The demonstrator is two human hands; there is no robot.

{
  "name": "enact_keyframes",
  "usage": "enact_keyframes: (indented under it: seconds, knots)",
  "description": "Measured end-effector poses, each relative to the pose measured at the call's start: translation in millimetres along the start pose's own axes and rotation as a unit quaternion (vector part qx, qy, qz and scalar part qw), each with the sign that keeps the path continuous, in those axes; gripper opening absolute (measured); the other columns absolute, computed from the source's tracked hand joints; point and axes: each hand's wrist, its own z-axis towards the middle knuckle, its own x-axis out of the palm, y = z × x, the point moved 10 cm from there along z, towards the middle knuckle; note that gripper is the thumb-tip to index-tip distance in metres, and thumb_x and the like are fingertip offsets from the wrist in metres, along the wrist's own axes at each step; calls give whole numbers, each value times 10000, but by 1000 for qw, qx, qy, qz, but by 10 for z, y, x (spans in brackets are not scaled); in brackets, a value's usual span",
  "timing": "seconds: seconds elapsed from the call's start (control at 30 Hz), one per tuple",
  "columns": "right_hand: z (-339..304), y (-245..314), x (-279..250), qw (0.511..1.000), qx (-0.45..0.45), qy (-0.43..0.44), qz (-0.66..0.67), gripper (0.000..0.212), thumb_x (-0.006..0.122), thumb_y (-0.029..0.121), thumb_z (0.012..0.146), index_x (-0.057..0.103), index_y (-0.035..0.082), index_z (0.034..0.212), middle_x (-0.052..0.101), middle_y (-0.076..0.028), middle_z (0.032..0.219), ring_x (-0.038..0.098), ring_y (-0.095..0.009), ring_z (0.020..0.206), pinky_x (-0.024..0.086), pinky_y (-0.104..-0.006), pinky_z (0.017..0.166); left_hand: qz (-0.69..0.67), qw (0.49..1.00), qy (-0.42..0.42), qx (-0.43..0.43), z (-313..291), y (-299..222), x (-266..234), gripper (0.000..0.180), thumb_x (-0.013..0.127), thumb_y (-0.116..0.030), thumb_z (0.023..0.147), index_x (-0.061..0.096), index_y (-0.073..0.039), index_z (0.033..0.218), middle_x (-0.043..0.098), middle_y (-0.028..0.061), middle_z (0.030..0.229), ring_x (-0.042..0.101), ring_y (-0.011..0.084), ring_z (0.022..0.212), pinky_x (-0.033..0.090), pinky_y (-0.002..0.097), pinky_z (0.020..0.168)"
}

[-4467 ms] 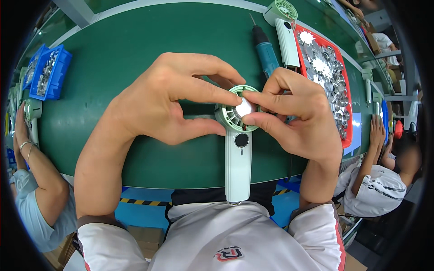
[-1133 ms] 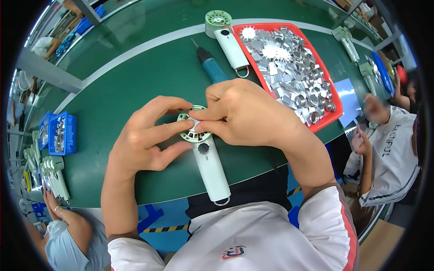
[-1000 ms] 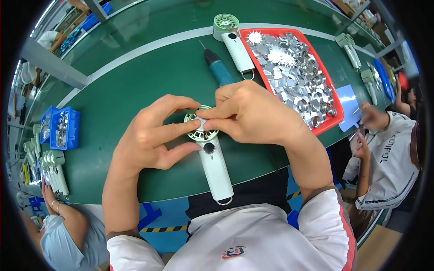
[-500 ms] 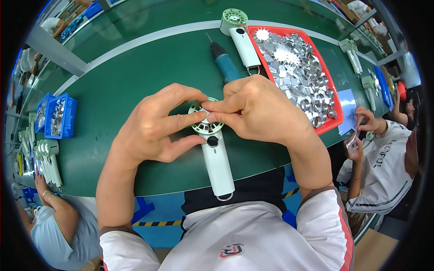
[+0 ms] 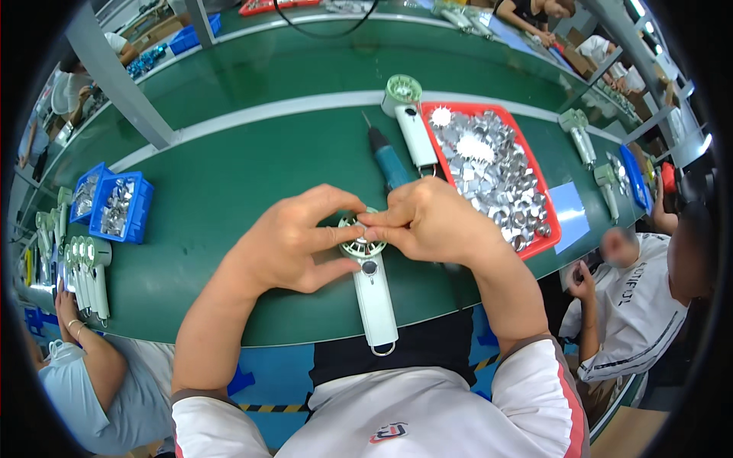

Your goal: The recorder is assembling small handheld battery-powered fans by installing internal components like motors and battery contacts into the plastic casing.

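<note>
A pale green and white handheld fan [image 5: 376, 309] lies on the green table before me, its round head away from me and its handle, with a metal loop at the end, towards me. My left hand [image 5: 286, 240] is closed around the head: fingertips at the hub and far rim, thumb beside the dark round button. From the other side, my right hand [image 5: 439, 221] is pinched over the hub, thumb and forefinger pressed together. A small silvery piece shows under the fingertips; they mostly hide it.
Beyond my right hand lies a teal electric screwdriver [image 5: 391, 164], next to another fan [image 5: 416, 137]. A red tray [image 5: 546, 244] of silver metal parts stands at the right. Blue bins [image 5: 139, 221] and several fans [image 5: 98, 267] are at the left. Co-workers sit on both sides.
The view has tilted up, so the table sits lower in it. Both hands stay on the fan's head, fingertips still at the hub. The co-worker at the right has moved their hands.
</note>
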Motion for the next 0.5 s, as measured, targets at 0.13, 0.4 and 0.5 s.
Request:
enact_keyframes:
  seconds: [0.13, 0.4, 0.5]
  knots:
    - [-40, -7, -8, 999, 25, 19, 29, 158, 884, 137, 948, 908, 87, 1096, 706, -129, 721, 687, -326, 679, 552, -450, 645, 9, 1000, -3, 2, 11, -11, 27, 511, 1014, -135, 708, 824, -40, 1173, 751, 212, 1276, 761, 387, 1078, 661, 469, 893]
    - [-798, 440, -180, 966, 144, -212, -43, 210, 867, 146, 955, 848, -13, 1090, 696, -128, 755, 670, -268, 614, 523, -387, 570, 27, 1000, -9, -14, -5, 13, -7, 522, 1022, -169, 694, 825, -49, 1162, 751, 196, 1279, 760, 384, 1069, 647, 463, 862]
    - [-939, 534, 65, 959, 169, -217, -73, 344, 935, 255, 907, 841, -40, 1057, 719, -119, 761, 698, -269, 606, 557, -383, 567, 37, 999, -10, 5, 22, -37, -19, 519, 1022, -188, 691, 821, -41, 1147, 754, 196, 1268, 761, 388, 1061, 646, 460, 850]
